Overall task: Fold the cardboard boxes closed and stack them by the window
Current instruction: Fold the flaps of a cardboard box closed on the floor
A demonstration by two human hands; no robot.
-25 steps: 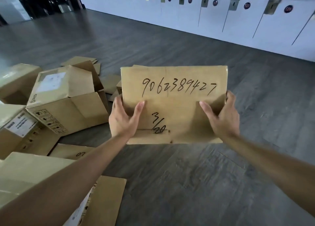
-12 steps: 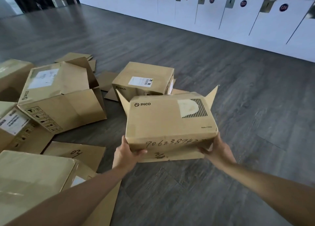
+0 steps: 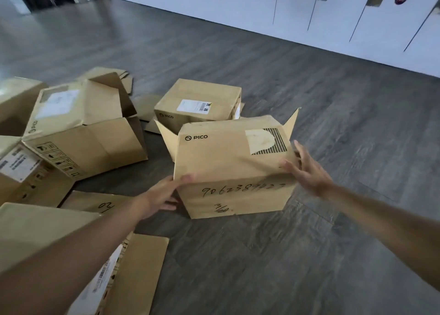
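A brown cardboard box (image 3: 228, 157) marked PICO, with a handwritten number on its near side, sits on the grey floor in the middle of the head view. Its two far side flaps stick up. My left hand (image 3: 162, 195) holds the box's near left corner, thumb on the top edge and fingers down the side. My right hand (image 3: 307, 169) lies with straight, spread fingers against the near right corner of the top. A closed PICO box (image 3: 200, 100) stands just behind it.
Several open and flattened boxes lie at the left: a large one on its side (image 3: 78, 129), a labelled one (image 3: 19, 167), flat sheets (image 3: 90, 200). White numbered lockers (image 3: 333, 12) line the far wall. Bare floor (image 3: 357, 115) stretches right.
The box was held upright in the air with its numbered side toward me. It tipped forward and came down onto the floor. My right hand shifted from underneath to the top corner.
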